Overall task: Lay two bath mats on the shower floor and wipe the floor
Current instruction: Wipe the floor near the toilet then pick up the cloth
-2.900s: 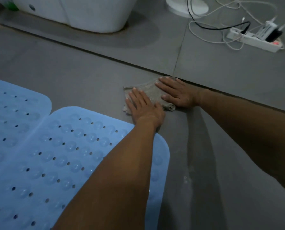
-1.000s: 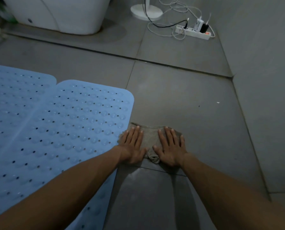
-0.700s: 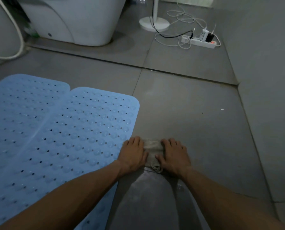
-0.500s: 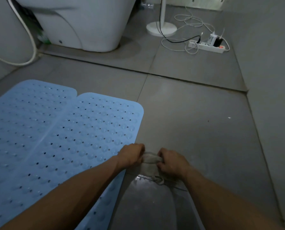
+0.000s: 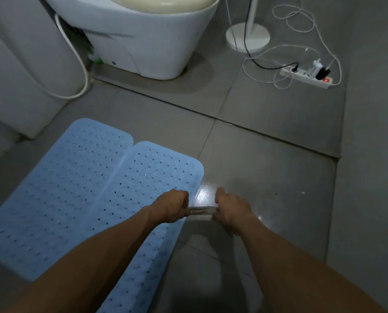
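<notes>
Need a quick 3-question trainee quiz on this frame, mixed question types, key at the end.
1. True or false: the two light blue perforated rubber bath mats lie side by side on the grey tiled floor.
2. What do the left hand and right hand grip between them?
3. The white power strip is: A) on the mats B) on the floor right of the white toilet C) in a hand.

Key: 1 true; 2 the beige cloth; 3 B.
</notes>
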The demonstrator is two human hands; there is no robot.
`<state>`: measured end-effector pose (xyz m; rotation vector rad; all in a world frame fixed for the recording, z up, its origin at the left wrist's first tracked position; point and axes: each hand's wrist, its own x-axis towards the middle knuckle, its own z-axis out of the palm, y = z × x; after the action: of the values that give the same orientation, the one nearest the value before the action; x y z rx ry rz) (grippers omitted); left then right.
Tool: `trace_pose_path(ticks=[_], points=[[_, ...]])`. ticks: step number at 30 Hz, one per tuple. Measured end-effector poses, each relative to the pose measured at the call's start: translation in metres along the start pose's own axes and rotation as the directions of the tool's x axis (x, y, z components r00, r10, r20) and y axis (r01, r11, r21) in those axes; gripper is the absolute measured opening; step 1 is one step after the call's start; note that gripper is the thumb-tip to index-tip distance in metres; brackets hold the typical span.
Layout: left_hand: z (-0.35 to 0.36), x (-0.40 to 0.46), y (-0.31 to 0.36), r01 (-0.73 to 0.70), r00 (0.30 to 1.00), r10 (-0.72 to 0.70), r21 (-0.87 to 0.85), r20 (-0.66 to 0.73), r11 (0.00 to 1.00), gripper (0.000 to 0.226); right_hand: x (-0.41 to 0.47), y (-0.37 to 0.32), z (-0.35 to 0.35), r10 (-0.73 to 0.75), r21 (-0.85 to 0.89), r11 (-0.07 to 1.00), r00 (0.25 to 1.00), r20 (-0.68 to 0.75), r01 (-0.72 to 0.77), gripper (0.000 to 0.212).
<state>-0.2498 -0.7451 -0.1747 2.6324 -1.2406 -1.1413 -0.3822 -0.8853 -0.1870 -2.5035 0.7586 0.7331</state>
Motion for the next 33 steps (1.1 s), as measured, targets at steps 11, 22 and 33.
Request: trace_pose_path(ticks=[11,22,33], points=[[-0.176,-0.122,0.078,0.074,0.952,-0.150,-0.274,-0.267,0.959,0.018,-0.087,-0.028,-0.212,-0.304,-0.271,0.916,0.952,0.018,0.297,0.031],[-0.315,-0.168,0.089,0.251,0.831,-0.429,-0.449,-0.355,0.858,0.021,-0.089,-0.083,-0.375,-0.322,-0.037,0.944,0.939,0.118,0.328,0.038],[-0.432,-0.176,0.035,0.333,0.749,-0.599,-0.621,-0.284,0.709,0.019,-0.023,-0.191,-0.498,-0.432,-0.090,0.887,0.882,0.190,0.453,0.016]])
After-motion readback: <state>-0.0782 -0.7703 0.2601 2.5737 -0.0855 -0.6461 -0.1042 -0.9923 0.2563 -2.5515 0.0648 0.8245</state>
